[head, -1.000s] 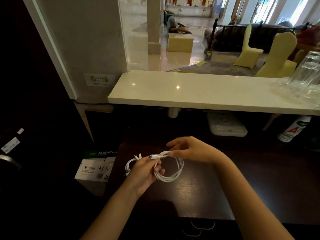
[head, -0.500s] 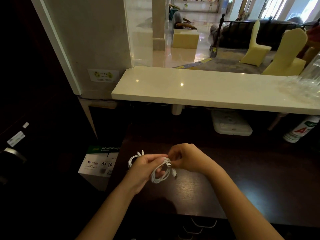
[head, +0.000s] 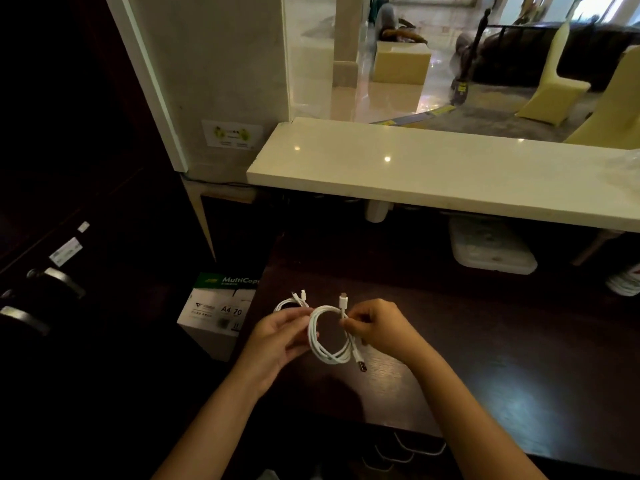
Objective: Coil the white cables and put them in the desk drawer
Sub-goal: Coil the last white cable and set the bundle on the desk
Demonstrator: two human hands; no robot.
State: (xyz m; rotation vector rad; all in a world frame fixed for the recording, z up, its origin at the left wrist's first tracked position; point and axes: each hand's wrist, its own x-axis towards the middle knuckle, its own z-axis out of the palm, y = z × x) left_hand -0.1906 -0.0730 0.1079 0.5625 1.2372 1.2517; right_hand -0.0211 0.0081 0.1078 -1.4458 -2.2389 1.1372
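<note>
Head view: the coiled white cable is held above the dark desk between both hands. The left hand is curled round the left side of the loops, and a second small bundle of white cable, its plugs sticking up, is kept behind its fingers. The right hand pinches the free end where it crosses the coil; one small plug stands up above the pinch and a longer plug hangs below it.

The cable is judged light, thin and springy, so the loops are likely to open if the pinch is eased. It is best taken where all turns cross, with the plugs left free and not bent at their necks. The smooth jacket may slip through loose fingers.

Pale handles are seen under the desk's near edge, presumably a drawer, though this cannot be told. A box of paper stands beside the desk to the left, and a pale counter runs beyond.
</note>
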